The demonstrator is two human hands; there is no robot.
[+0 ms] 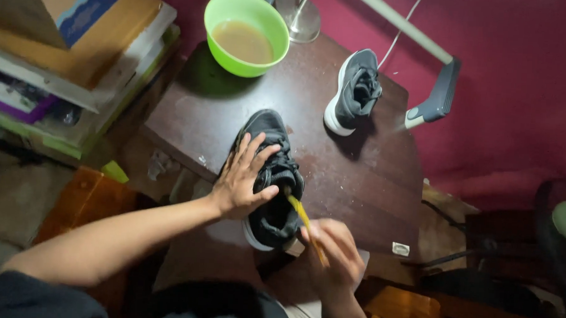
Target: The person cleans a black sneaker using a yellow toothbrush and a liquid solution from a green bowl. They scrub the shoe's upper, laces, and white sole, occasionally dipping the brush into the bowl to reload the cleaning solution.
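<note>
Your left hand (243, 179) lies flat with fingers spread on the near black shoe (271, 177), pressing its side and laces. The shoe sits at the front edge of the dark wooden table (364, 180). Your right hand (333, 255) is closed around a yellow brush (305, 219), bristle end touching the shoe's opening. Second shoe (354, 91) stands well apart at the back, green bowl (246, 32) of murky liquid beside it

Two shoes (270, 177), one bowl (246, 32), perhaps one brush (303, 219)
</note>
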